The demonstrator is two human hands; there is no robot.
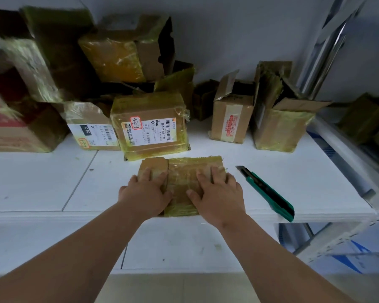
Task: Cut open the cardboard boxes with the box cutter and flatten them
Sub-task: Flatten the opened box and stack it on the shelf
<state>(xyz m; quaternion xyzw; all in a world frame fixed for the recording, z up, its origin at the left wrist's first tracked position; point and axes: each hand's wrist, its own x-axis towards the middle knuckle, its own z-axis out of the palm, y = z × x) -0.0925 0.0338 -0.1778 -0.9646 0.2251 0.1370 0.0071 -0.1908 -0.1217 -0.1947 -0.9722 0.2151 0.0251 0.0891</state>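
Note:
A flattened cardboard box (182, 171), wrapped in yellowish tape, lies at the front edge of the white shelf (53, 182). My left hand (146, 193) presses flat on its left part, fingers straight. On its right part my right hand (217, 193) presses down with spread fingers. The green box cutter (267, 192) lies on the shelf just right of my right hand, its blade out and pointing away from me. Neither hand touches it.
Several taped cardboard boxes stand behind: a labelled one (150, 125) just beyond the flat box, an open small box (231, 115) and a torn one (280, 125) at right, a pile at left (42, 73). A metal rack post (328, 51) rises at right.

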